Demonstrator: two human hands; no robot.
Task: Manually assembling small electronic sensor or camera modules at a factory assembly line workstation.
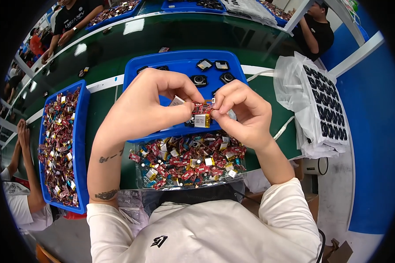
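Note:
Between both hands is a small red circuit board (201,108) with a silver battery (202,120) hanging below it. My left hand (156,103) pinches the board's left side between thumb and index finger. At its right edge, my right hand (239,111) grips with thumb and fingertip, a small white piece showing near the fingers. Beneath the hands is a blue tray (184,56) with several black watch-like cases (199,80) in it. Closer to me, a clear tray (138,177) is heaped with red circuit boards and silver batteries (191,160).
To the left stands a long blue bin (84,144) full of similar boards. White foam trays (309,109) with rows of black parts are stacked at the right. Beyond runs a green conveyor (162,35). Other people (314,30) sit across and at the left.

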